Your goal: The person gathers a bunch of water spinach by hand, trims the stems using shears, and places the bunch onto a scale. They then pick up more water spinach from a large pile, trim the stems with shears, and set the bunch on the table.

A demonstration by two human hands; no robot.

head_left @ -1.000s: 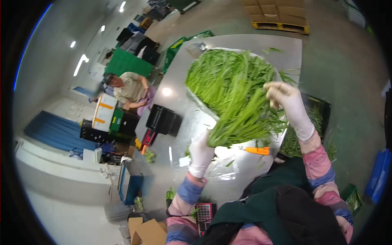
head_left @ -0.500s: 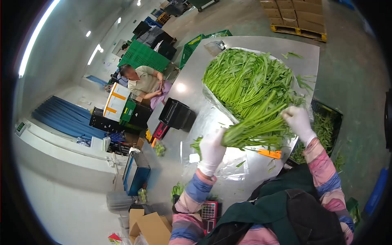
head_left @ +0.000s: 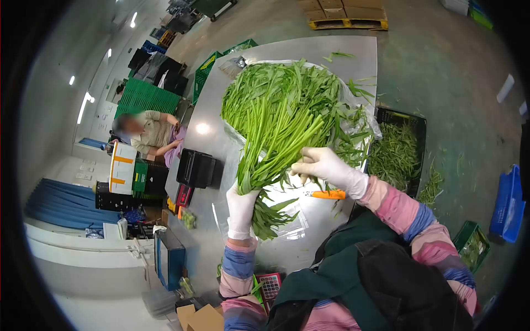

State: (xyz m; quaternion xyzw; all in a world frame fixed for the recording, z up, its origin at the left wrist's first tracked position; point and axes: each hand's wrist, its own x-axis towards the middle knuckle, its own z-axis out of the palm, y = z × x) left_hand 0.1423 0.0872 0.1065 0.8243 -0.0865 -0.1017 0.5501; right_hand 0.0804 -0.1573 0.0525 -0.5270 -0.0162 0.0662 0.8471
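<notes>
My left hand [head_left: 241, 212], in a white glove, is wrapped round the leafy end of a bunch of water spinach [head_left: 281, 138]. The bunch's long green stems fan up and to the right, while some leaves hang below the fist. Close to the stems on the right is my gloved right hand [head_left: 331, 170], its fingers bent but apart, with nothing visible in them. Behind the bunch a large heap of water spinach [head_left: 309, 83] lies on clear plastic on the metal table [head_left: 353, 52]. An orange-handled knife [head_left: 327, 194] rests below my right hand.
A black crate [head_left: 422, 124] of loose greens stands right of the table. On the left are a black bin [head_left: 196, 168], a red scale [head_left: 184, 196] and a seated person [head_left: 157, 132]. A calculator [head_left: 269, 287] lies near my left forearm. A blue basket [head_left: 508, 204] stands on the floor.
The bunch has swung from lying sideways between my hands to stems pointing upward. My right hand has come off its far end and moved in toward the stems. The view has shifted right.
</notes>
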